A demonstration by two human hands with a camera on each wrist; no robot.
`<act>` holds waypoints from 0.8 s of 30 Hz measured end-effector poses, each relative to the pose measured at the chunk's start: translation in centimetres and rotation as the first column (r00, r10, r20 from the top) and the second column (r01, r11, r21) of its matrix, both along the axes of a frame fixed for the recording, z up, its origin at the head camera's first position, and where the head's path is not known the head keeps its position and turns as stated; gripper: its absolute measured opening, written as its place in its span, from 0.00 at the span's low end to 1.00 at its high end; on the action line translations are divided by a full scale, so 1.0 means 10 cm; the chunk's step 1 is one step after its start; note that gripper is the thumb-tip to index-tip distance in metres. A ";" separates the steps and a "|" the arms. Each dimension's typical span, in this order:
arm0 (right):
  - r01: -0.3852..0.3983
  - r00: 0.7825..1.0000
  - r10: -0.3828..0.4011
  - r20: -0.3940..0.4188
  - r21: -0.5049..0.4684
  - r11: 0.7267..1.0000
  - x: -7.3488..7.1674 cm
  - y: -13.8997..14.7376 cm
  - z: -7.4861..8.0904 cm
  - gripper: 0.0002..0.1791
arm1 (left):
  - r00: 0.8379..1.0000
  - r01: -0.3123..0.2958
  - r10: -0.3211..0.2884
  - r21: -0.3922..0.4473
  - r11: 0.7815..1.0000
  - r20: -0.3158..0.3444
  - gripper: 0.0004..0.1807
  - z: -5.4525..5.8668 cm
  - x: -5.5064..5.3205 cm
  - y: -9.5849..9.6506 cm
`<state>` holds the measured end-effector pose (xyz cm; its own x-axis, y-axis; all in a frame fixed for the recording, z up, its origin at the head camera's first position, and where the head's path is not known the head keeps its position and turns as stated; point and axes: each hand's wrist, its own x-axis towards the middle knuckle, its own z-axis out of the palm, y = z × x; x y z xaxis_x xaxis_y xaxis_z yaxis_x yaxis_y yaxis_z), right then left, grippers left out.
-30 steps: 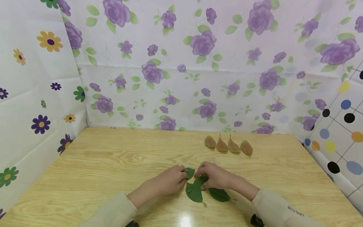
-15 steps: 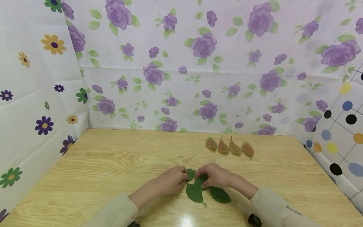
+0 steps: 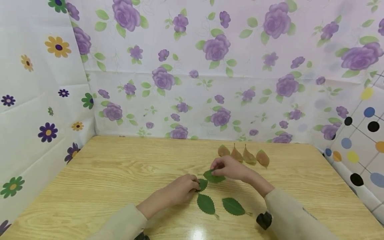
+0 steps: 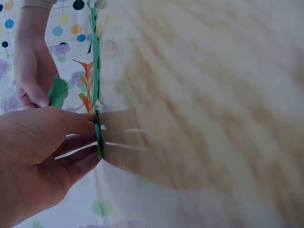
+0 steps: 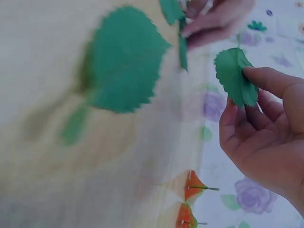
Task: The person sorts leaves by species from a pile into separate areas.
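In the head view, my right hand (image 3: 232,167) pinches a green leaf (image 3: 213,177) between thumb and fingers. The right wrist view shows that toothed leaf (image 5: 232,76) raised off the table, its stalk pointing up. My left hand (image 3: 183,189), at the middle of the table, has curled fingers on a second green leaf (image 3: 204,184); they cover its left part. Seen edge-on in the left wrist view, this leaf (image 4: 99,137) lies flat under the fingertips. Nearer the front, two more green leaves (image 3: 206,204) (image 3: 234,206) lie apart on the wood, stalks toward the lower right.
Several reddish-brown leaves (image 3: 262,157) stand in a row at the back right of the wooden table (image 3: 126,160), just beyond my right hand. A flowered cloth (image 3: 192,100) hangs behind the table, with patterned cloths along both sides.
My right hand has lifted a leaf off the cluster and carried it away from me, toward the back. The front leaf it overlapped is now fully uncovered. My left hand stays put.
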<state>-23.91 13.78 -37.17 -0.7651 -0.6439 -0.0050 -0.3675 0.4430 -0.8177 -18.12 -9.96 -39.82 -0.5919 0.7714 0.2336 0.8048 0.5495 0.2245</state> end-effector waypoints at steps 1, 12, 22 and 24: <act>0.030 1.000 -0.030 0.008 -0.017 0.999 -0.03 -0.01 0.01 0.04 | 1.000 0.002 -0.002 0.004 1.000 0.001 0.08 0.00 0.00 0.00; 0.330 0.941 -0.314 0.125 -0.134 0.935 -0.44 -0.26 -0.01 0.09 | 1.000 -0.019 0.019 0.014 1.000 0.004 0.04 -0.05 -0.03 0.00; 0.500 0.858 -0.458 0.233 -0.176 0.848 -0.63 -0.52 -0.28 0.12 | 0.998 -0.056 0.056 0.005 0.998 0.006 0.04 0.00 0.01 0.03; 0.505 0.855 -0.459 0.242 -0.186 0.843 -0.64 -0.56 -0.32 0.11 | 0.998 -0.059 0.059 0.009 0.998 0.005 0.04 0.00 0.01 0.04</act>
<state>-30.30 8.15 -40.34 -0.9787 -0.1930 -0.0704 0.0068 0.3123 -0.9500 -18.07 -9.57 -39.84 -0.6375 0.7330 0.2371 0.7698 0.5940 0.2334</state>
